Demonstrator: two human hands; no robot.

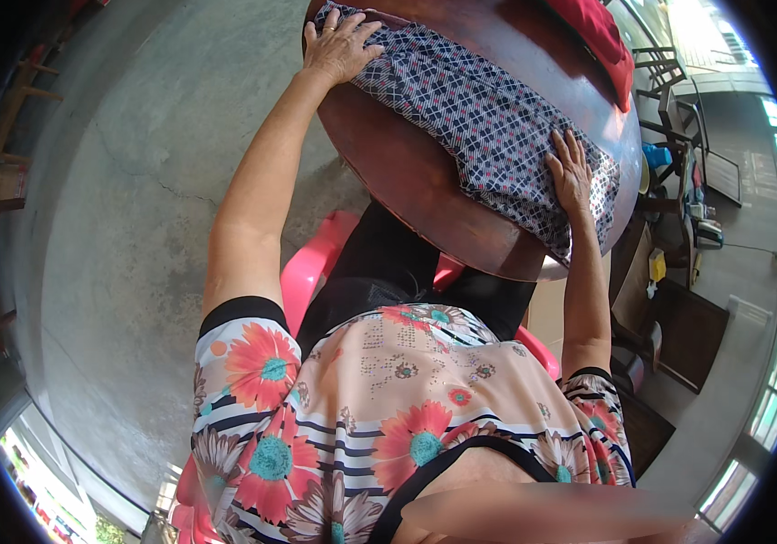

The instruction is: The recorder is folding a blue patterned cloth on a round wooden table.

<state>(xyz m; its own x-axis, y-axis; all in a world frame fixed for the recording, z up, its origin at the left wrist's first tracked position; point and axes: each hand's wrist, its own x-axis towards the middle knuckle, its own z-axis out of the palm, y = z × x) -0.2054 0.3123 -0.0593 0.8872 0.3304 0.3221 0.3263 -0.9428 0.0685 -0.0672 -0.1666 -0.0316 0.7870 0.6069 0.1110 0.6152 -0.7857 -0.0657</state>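
Note:
A folded garment [456, 102] with a navy, white and red check print lies across a round, polished wooden table [388, 149]. My left hand [342, 49] is spread flat on its far-left end, a ring on one finger. At the right end, my right hand [571, 170] rests palm down on the cloth with its fingers somewhat apart. Neither hand grips the fabric. Small creases run along the cloth, and its lower right corner reaches the table's edge beside my right wrist.
A red cloth [599, 47] lies on the table's far right side. I sit on a pink plastic chair [317, 255], legs under the table. Dark wooden furniture [691, 333] stands to the right, with a blue object [657, 156] near it. Concrete floor [137, 204] stretches left.

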